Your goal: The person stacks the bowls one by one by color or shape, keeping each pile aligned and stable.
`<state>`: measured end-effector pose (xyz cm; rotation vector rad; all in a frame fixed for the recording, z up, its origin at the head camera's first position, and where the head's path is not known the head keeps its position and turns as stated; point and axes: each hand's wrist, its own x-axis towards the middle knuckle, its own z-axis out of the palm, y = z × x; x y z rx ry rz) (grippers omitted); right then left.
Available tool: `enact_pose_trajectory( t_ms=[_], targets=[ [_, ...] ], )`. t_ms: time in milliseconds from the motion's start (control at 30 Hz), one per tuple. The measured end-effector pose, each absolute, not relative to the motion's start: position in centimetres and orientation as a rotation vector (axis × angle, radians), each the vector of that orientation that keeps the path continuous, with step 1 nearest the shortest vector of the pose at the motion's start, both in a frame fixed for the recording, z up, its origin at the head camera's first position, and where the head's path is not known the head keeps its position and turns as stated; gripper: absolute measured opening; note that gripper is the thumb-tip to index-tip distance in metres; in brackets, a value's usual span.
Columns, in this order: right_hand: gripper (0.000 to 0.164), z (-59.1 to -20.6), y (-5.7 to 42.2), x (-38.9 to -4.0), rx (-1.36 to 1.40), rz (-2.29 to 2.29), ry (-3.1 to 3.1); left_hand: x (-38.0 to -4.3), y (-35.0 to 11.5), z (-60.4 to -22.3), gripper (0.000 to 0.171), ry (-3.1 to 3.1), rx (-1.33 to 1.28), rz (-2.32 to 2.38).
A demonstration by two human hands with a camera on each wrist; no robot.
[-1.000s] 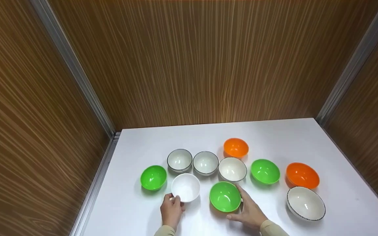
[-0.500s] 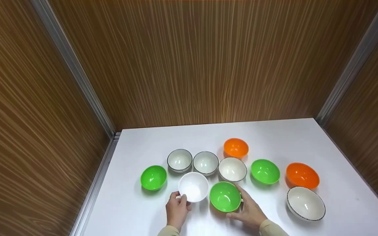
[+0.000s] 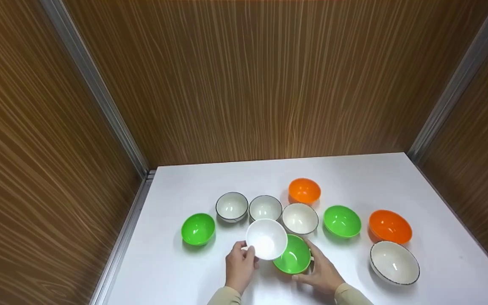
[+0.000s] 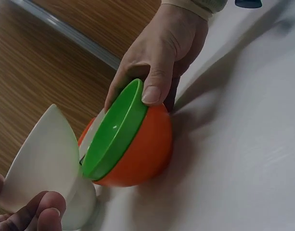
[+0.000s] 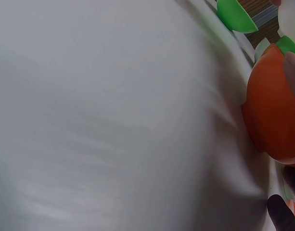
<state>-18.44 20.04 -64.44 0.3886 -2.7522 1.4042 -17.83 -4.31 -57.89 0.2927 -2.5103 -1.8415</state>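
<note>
white table (image 3: 172, 190) before brown wood panels (image 3: 244, 84)

the left hand (image 3: 240, 267) is pinching the near-left rim of a white bowl (image 3: 267, 239) between thumb and fingers, holding it partly over a green bowl (image 3: 295, 259); whether the two are touching is unclear; the right hand (image 3: 323, 273), thumb and fingers spread wide, is gripping the green bowl, which is sitting inside an orange bowl (image 4: 149, 149); three pale, dark-rimmed bowls (image 3: 232, 207) are standing in a row just behind

Head view looks down from above the fingers (image 3: 250, 253); close wrist views face across the desk (image 5: 113, 115), sharing an orange bowl (image 4: 154, 144).
</note>
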Motion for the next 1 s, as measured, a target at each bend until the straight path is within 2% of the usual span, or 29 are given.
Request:
enact_pose_trajectory(
  t_ms=[400,1000],
  targets=[
    [0.116,-64.5,20.0,-18.5,0.377,1.409,-2.758,-18.3,-2.2,-58.1,0.026,-2.611,0.104,-1.769],
    [0.116,-64.4,20.0,-18.4,0.315,1.392,-2.816,-18.7,-0.9,-59.2,0.032,-2.845,0.072,-1.652]
  ],
)
